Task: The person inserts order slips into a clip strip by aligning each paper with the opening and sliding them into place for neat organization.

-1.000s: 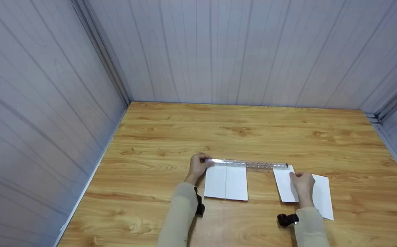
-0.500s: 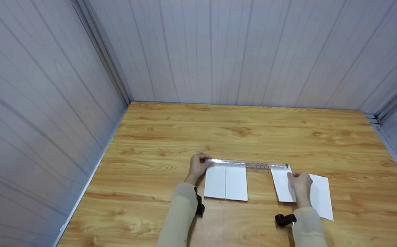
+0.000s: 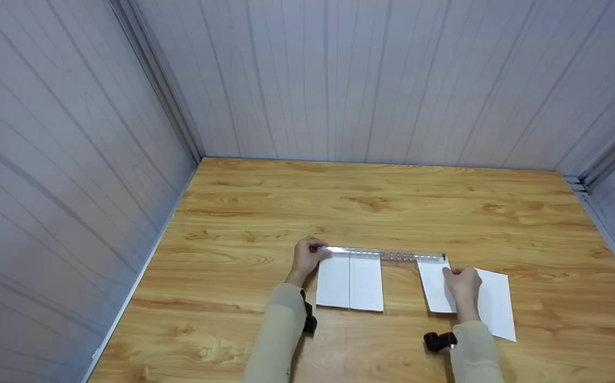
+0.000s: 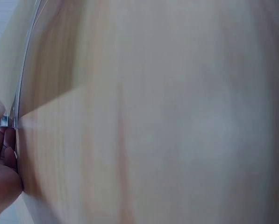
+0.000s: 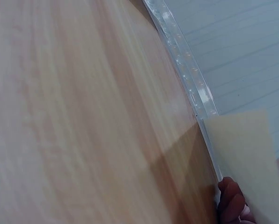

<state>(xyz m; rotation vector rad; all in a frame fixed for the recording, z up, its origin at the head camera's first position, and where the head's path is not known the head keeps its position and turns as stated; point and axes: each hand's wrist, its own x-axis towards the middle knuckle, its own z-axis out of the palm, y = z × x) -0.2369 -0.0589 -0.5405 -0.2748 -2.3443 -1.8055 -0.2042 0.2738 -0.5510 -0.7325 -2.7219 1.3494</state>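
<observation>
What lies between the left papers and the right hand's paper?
The head view shows bare tabletop, with the clear strip crossing at the far end.

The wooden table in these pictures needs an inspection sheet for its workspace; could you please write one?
Surface: wooden table, grain visible.
Job's things: clear strip runs along the upper edges of the two-panel white paper and the middle white paper; the rightmost white paper is partly hidden.
Clutter: nothing seen.
Grips: left hand pinches the strip's left end; right hand pinches the middle white paper.
Cables: nothing seen.
Surroundings: pale panelled walls behind and at both sides.
</observation>
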